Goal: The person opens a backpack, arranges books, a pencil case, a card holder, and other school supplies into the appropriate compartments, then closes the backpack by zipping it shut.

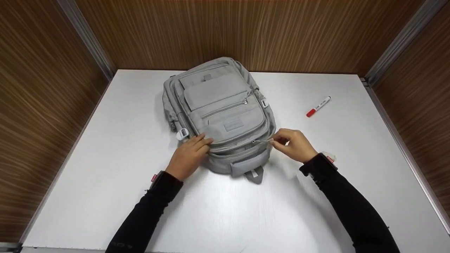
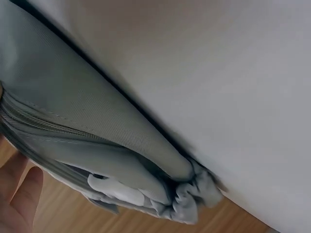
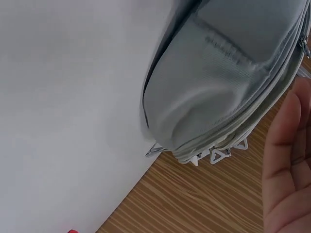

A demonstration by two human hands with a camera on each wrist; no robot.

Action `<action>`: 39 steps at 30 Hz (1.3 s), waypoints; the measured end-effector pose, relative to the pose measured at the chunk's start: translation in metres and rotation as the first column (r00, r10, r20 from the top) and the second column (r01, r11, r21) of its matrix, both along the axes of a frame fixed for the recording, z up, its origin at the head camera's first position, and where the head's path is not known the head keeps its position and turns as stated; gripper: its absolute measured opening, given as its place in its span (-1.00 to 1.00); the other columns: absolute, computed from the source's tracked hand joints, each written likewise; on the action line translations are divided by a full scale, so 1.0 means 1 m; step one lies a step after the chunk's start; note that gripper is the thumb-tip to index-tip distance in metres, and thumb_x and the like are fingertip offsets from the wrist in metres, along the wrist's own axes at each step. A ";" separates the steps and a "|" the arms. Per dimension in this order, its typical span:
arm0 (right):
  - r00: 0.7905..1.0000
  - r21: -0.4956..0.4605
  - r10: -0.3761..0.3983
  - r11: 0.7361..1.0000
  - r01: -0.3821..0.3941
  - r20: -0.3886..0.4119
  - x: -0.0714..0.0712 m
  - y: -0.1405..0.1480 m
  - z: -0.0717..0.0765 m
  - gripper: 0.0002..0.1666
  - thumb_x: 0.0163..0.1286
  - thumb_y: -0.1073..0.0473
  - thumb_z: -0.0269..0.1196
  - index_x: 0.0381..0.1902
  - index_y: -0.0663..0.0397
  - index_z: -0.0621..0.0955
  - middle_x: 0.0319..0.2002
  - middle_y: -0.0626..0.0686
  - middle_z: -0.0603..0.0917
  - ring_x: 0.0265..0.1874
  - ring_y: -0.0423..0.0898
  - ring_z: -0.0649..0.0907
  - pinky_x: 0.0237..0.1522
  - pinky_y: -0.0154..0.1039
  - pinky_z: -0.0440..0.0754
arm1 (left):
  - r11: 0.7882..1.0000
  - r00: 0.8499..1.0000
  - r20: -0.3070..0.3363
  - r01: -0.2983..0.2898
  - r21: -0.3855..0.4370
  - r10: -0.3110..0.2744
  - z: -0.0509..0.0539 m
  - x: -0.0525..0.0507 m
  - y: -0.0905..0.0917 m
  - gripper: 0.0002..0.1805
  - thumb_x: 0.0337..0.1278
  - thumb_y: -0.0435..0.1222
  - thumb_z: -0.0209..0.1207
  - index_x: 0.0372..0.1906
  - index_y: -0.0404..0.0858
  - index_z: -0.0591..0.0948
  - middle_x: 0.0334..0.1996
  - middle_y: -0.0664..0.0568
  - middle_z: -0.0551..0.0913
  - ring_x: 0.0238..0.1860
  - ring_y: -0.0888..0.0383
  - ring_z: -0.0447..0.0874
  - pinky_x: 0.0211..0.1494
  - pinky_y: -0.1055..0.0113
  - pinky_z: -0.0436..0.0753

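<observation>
A grey backpack (image 1: 225, 105) lies on its back on the white table, its bottom end toward me. My left hand (image 1: 190, 154) grips the lower left edge of it, the fingers over the front panel. In the left wrist view the fingers (image 2: 22, 194) show beside the zipped side (image 2: 58, 126) of the bag. My right hand (image 1: 293, 144) pinches the end of a zipper pull (image 1: 262, 141) at the lower right, the pull drawn out straight. The right wrist view shows that hand (image 3: 289, 165) beside the bag's bottom corner (image 3: 199, 97); the pinched end is hidden there.
A red-capped white marker (image 1: 318, 106) lies on the table (image 1: 225, 214) to the right of the backpack. Wood-grain panels (image 1: 246, 35) stand behind and at both sides. A second zipper pull (image 1: 245, 101) and a white buckle (image 1: 182, 134) show on the bag.
</observation>
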State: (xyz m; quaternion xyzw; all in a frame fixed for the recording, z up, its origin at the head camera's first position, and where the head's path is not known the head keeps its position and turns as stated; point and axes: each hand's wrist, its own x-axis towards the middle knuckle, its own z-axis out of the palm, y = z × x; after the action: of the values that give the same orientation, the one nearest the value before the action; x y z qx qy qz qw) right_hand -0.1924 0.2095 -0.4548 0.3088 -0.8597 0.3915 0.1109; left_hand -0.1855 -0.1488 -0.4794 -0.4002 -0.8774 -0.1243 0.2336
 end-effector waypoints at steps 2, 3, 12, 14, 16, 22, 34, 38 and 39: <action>1.000 -0.006 -0.010 1.000 0.010 0.006 0.000 0.002 0.000 -0.96 0.15 0.22 0.24 -0.48 0.01 0.62 -0.58 -0.21 0.55 -0.60 -0.26 0.53 -0.53 -0.42 0.49 | 1.000 1.000 0.008 -0.017 0.005 0.017 0.001 -0.002 -0.009 -0.88 -0.02 -0.31 0.16 -0.30 -0.20 0.55 0.09 0.12 0.46 0.20 0.05 0.28 0.21 0.16 0.26; 1.000 -0.009 -0.010 1.000 0.010 0.008 0.000 0.003 0.000 -0.95 0.15 0.20 0.24 -0.48 0.02 0.62 -0.58 -0.21 0.55 -0.60 -0.26 0.53 -0.53 -0.42 0.49 | 1.000 1.000 0.009 -0.023 0.013 0.023 0.001 -0.003 -0.014 -0.89 -0.02 -0.32 0.17 -0.31 -0.20 0.55 0.09 0.12 0.46 0.19 0.05 0.28 0.20 0.14 0.27; 0.999 -0.014 0.029 0.999 -0.029 0.019 0.004 -0.004 -0.003 -0.96 0.13 0.23 0.26 -0.50 0.03 0.60 -0.57 -0.16 0.56 -0.59 -0.25 0.53 -0.52 -0.39 0.50 | 0.996 0.996 0.015 -0.093 -0.010 0.093 0.016 0.008 0.001 -0.58 -0.07 -0.14 0.07 -0.05 -0.23 0.48 0.11 -0.02 0.42 0.19 -0.07 0.24 0.23 0.01 0.16; 0.999 -0.008 0.030 1.000 -0.030 0.019 0.006 -0.006 -0.002 -0.96 0.11 0.28 0.26 -0.50 0.07 0.60 -0.58 -0.14 0.56 -0.60 -0.24 0.52 -0.53 -0.36 0.51 | 0.990 0.991 0.016 -0.131 -0.050 0.132 0.018 0.015 0.021 -0.42 -0.01 -0.02 0.03 0.11 -0.26 0.38 0.19 -0.08 0.32 0.24 -0.10 0.14 0.26 0.01 0.10; 0.999 -0.004 0.034 0.999 -0.034 0.013 0.009 -0.010 0.002 -0.95 0.09 0.33 0.26 -0.50 0.11 0.60 -0.59 -0.11 0.55 -0.61 -0.21 0.52 -0.55 -0.30 0.51 | 0.980 0.984 0.035 -0.171 -0.100 0.175 0.019 0.021 0.045 -0.27 0.03 0.12 -0.04 0.23 -0.27 0.25 0.28 -0.12 0.16 0.29 -0.15 -0.01 0.28 -0.01 0.00; 0.998 -0.005 0.057 0.998 -0.057 -0.005 0.023 -0.023 0.023 -0.91 0.04 0.47 0.23 -0.52 0.22 0.57 -0.61 0.00 0.54 -0.64 -0.15 0.51 -0.58 -0.18 0.51 | 0.924 0.944 0.105 -0.276 -0.265 0.312 0.017 0.028 0.102 0.10 -0.21 0.45 -0.23 0.36 -0.22 -0.01 0.36 -0.16 -0.16 0.31 -0.24 -0.28 0.23 -0.20 -0.17; 0.998 0.032 0.064 0.997 -0.065 0.019 0.007 -0.010 -0.005 -0.96 0.13 0.27 0.23 -0.49 0.05 0.60 -0.57 -0.17 0.54 -0.60 -0.25 0.51 -0.55 -0.32 0.50 | 0.847 0.929 0.069 -0.298 -0.440 0.362 0.004 0.028 0.104 -0.12 -0.12 0.26 0.04 0.31 -0.11 0.18 0.35 -0.13 -0.03 0.30 -0.22 -0.14 0.22 -0.21 -0.15; 0.996 0.031 0.088 0.996 -0.089 0.017 0.006 -0.010 -0.006 -0.93 0.17 0.20 0.21 -0.47 0.04 0.61 -0.57 -0.20 0.53 -0.59 -0.27 0.51 -0.55 -0.33 0.50 | 0.872 0.949 0.089 -0.236 -0.428 0.301 0.005 0.029 0.091 -0.18 -0.09 0.20 0.07 0.28 -0.12 0.22 0.34 -0.13 -0.02 0.31 -0.21 -0.15 0.23 -0.20 -0.16; 0.996 0.033 0.091 0.995 -0.091 0.014 0.006 -0.010 -0.006 -0.93 0.17 0.19 0.21 -0.47 0.04 0.61 -0.56 -0.20 0.53 -0.59 -0.27 0.51 -0.55 -0.33 0.50 | 0.879 0.954 0.101 -0.216 -0.425 0.283 0.006 0.029 0.086 -0.19 -0.08 0.18 0.07 0.28 -0.12 0.22 0.34 -0.12 -0.02 0.31 -0.21 -0.15 0.23 -0.19 -0.16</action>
State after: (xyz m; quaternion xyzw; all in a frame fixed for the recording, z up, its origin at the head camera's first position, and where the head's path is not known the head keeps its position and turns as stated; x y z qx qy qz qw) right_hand -0.1865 0.1992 -0.4607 0.3471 -0.8518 0.3836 0.0824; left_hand -0.1568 -0.0625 -0.4736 -0.3123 -0.9439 0.0617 0.0878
